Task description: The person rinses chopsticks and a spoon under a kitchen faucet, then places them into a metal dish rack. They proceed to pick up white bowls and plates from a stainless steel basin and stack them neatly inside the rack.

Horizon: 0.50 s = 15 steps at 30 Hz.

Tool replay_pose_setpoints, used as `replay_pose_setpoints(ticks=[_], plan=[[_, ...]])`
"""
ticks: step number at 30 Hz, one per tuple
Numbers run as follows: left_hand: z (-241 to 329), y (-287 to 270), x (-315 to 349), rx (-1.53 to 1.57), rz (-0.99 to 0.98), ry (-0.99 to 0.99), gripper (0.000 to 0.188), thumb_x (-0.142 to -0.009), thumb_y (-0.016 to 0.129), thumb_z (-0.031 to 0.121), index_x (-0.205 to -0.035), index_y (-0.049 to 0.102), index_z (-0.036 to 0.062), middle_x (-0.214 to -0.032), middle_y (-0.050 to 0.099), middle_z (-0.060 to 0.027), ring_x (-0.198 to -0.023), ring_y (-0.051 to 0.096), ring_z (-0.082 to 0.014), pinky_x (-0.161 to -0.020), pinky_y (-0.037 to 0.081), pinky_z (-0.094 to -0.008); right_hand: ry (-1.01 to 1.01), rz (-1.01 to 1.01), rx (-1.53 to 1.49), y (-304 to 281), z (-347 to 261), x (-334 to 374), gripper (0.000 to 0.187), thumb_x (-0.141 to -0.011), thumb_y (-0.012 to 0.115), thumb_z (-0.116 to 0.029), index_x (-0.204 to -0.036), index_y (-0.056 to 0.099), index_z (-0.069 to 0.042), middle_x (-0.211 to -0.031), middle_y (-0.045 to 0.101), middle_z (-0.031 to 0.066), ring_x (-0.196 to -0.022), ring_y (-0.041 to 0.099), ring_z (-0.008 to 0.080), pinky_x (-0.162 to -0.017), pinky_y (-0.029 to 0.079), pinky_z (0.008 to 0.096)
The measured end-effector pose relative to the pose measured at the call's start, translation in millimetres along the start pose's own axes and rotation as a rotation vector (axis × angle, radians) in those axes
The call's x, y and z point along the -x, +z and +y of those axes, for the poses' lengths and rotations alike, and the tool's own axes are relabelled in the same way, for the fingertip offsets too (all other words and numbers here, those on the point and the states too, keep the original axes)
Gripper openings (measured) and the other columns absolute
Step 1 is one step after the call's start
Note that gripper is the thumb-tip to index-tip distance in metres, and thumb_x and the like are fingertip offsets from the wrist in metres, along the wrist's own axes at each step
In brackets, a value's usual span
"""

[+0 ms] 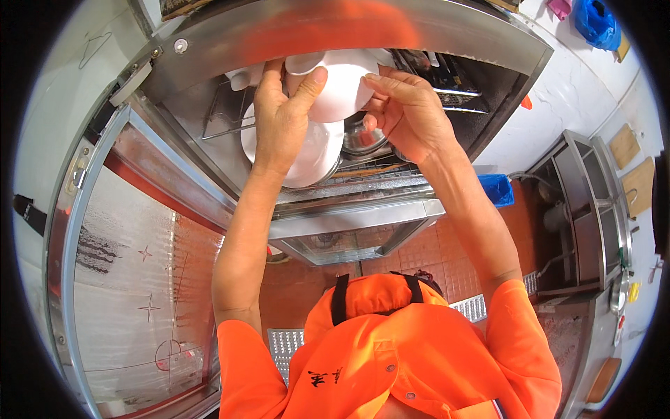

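A white bowl [343,91] is held between my two hands inside the steel cabinet [506,98]. My left hand [280,119] grips its left side, thumb on the near face and the other fingers partly hidden behind white dishware. My right hand [412,115] closes on its right edge with thumb and fingers. Against the bowl's upper left rests another rounded white dish [305,63], only partly visible. Below my hands, larger white bowls [317,155] sit on the lower rack, beside a shiny metal pot [364,142].
Wire racks [457,101] hold dark utensils at the right. A glass-panelled door [139,279] stands open at the left, and another framed glass door [349,237] lies below the compartment. A blue bin [497,190] is on the tiled floor; steel shelving [583,202] stands farther right.
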<state>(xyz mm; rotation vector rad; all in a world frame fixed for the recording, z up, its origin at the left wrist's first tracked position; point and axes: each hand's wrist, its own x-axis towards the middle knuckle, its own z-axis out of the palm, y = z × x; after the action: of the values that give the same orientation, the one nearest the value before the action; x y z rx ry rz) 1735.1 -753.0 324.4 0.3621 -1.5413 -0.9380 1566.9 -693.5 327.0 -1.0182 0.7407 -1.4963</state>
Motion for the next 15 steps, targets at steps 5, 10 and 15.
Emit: replay_pose_setpoints(ticks=[5,10,15], plan=[[5.8,12.4,18.3,-0.166,0.034,0.116,0.052,-0.085,0.067,0.023,-0.125,0.047,-0.0041,-0.116,0.057,-0.0146,-0.106,0.055,-0.0230,-0.094,0.041,-0.0337,0.068,-0.111,-0.445,-2.2,7.6,13.9,0.020,-0.092,0.052,-0.008,-0.107,0.054,0.005,-0.094,0.064,0.0115,-0.079,0.065,0.0195,-0.054,0.057,0.0274],[17.0,18.4,79.3,-0.077,0.043,0.039,0.063,-0.086,0.062,0.018,-0.136,0.030,-0.0010,-0.137,0.037,-0.0179,-0.124,0.040,-0.0268,-0.101,0.035,-0.0395,-0.017,-0.029,-0.135,14.3,10.0,67.4,0.022,-0.090,0.052,-0.003,-0.109,0.055,0.007,-0.096,0.064,0.0171,-0.076,0.066,0.0242,-0.059,0.059,0.0309],[30.1,14.1,176.7,0.280,0.213,-0.109,0.076,-0.089,0.056,0.044,-0.141,0.020,0.0020,-0.142,0.031,-0.0145,-0.129,0.035,-0.0290,-0.104,0.033,-0.0428,-0.627,-0.272,0.952,26.4,43.5,119.9,0.019,-0.070,0.062,0.003,-0.088,0.058,0.000,-0.070,0.061,0.0096,-0.063,0.063,0.0275,-0.052,0.051,0.0345]])
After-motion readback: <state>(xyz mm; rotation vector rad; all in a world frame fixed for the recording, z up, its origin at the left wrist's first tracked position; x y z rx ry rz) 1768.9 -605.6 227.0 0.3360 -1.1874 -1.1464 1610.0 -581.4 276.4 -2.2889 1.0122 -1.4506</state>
